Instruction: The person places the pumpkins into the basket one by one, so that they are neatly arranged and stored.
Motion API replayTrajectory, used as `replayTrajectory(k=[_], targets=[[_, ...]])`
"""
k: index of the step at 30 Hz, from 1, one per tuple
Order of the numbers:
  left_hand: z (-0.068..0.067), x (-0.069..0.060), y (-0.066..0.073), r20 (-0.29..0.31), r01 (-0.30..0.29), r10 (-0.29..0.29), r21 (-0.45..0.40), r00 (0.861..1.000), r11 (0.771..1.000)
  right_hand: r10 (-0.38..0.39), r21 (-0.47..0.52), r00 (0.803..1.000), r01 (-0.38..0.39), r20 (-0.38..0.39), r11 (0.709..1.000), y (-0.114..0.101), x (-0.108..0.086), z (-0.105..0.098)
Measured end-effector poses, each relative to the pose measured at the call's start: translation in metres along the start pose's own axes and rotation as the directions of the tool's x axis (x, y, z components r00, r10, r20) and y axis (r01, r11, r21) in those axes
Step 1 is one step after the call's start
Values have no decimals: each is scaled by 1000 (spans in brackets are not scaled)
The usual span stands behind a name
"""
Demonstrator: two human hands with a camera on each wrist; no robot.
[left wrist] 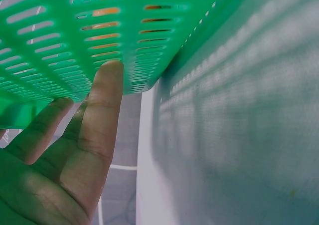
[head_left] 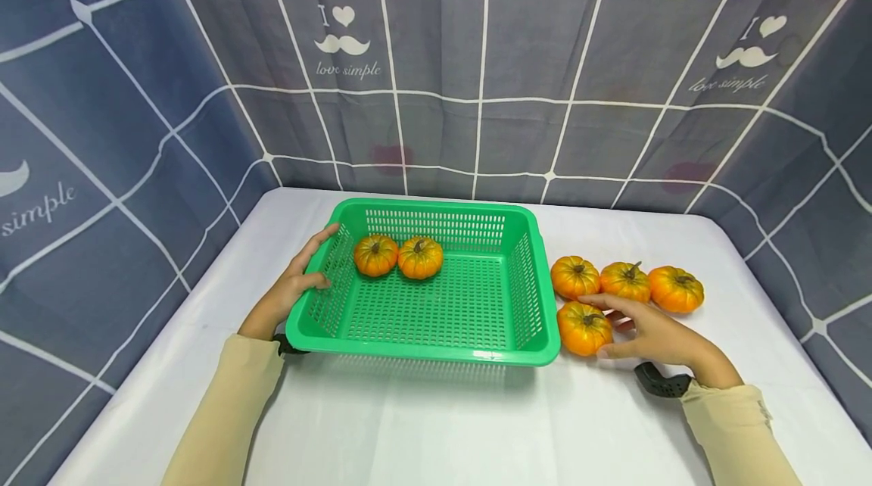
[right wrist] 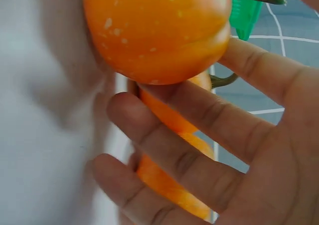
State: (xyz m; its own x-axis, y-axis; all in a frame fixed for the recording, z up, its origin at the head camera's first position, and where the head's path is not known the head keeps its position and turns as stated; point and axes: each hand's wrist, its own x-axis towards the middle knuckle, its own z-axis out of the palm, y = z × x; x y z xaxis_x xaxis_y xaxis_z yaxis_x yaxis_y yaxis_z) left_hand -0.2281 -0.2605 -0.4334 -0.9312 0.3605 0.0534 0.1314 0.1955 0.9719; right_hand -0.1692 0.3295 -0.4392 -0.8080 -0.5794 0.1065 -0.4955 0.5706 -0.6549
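Inside the green basket [head_left: 409, 351], the floor's right and front parts are lying open from above; two pumpkins [head_left: 420, 257] are crowding the back left. The basket's right wall and a front pumpkin [head_left: 583, 328] are standing between that space and the right grip [head_left: 647, 331]. Three pumpkins [head_left: 625, 283] are blocking the way farther back. The nearer counter [head_left: 422, 425] is stretching bare.

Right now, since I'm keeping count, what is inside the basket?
Two pumpkins sit side by side toward the far left of the basket; the other visible floor is bare. The floor directly beneath them is covered.
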Motion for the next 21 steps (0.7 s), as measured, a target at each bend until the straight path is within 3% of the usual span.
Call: replayTrajectory(k=[5,21], targets=[[0,0,-1,0,3,-3,-3,1000,1000,5,4,1000,-5,8,1000,-6,-4,-5],[0,1,-1,-5,-13,13,7,1000,1000,-93,-52,995,91,-43,995,-31,-19,-27]])
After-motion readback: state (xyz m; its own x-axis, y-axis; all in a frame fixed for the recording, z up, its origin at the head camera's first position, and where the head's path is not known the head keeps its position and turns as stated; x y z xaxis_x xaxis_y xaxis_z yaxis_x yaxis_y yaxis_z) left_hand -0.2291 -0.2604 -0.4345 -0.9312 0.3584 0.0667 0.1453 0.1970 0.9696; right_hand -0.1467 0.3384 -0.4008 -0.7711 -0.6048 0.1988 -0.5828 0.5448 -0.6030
